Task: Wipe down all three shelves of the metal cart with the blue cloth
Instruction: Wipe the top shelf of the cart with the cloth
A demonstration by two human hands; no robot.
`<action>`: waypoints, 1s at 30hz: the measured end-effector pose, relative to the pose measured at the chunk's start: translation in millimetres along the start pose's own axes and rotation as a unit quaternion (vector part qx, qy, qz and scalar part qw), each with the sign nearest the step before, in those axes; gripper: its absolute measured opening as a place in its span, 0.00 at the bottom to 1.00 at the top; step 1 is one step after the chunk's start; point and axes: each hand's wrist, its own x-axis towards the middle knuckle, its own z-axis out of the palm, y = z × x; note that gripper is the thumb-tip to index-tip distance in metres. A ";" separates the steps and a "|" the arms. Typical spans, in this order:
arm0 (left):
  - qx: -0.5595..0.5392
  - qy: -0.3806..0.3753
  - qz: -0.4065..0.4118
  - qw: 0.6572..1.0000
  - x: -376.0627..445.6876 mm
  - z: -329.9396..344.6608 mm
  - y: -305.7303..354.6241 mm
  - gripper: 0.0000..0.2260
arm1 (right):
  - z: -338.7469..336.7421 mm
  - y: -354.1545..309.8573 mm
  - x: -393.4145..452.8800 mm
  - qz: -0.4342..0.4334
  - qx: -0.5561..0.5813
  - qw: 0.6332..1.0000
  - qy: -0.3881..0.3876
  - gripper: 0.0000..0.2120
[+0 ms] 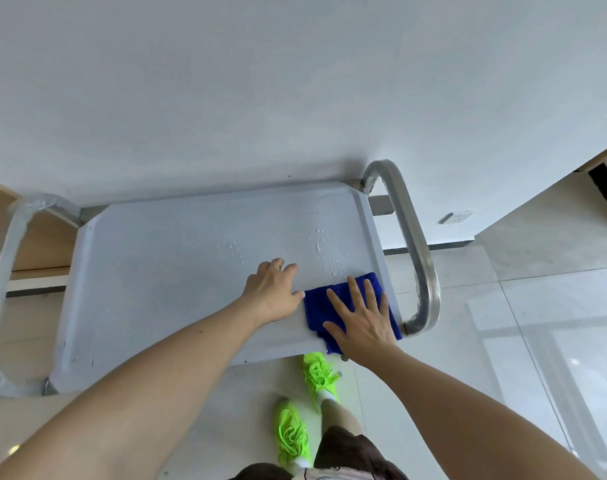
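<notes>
Head view: right hand (362,320) presses flat, fingers spread, on the blue cloth (315,303) at the top shelf's (156,271) right front corner; left hand (274,294) rests open just beside it (water droplets (324,244) behind).

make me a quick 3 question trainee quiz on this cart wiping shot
1. True or false: the blue cloth lies at the top shelf's left end.
2. Which hand lies flat on the cloth? A) left hand B) right hand
3. Fill in: the water droplets lie on the far side of the ____.

Key
1. False: it lies at the right end, by the right handle.
2. B; the left hand rests on bare shelf beside it.
3. cloth
</notes>
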 end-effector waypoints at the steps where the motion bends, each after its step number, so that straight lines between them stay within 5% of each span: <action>1: 0.001 0.003 0.000 1.000 4.7 1.8 -1.5 0.27 | 2.8 2.9 4.4 -0.008 -0.007 1.000 -0.004 0.33; 12: 0.000 -0.006 -0.039 0.999 74.6 7.6 -8.6 0.32 | 25.3 -6.3 47.5 0.031 0.033 0.995 0.089 0.36; 30: -0.001 0.014 -0.045 0.999 121.9 24.6 -19.9 0.38 | -54.5 1.8 260.4 0.080 0.048 0.986 0.140 0.36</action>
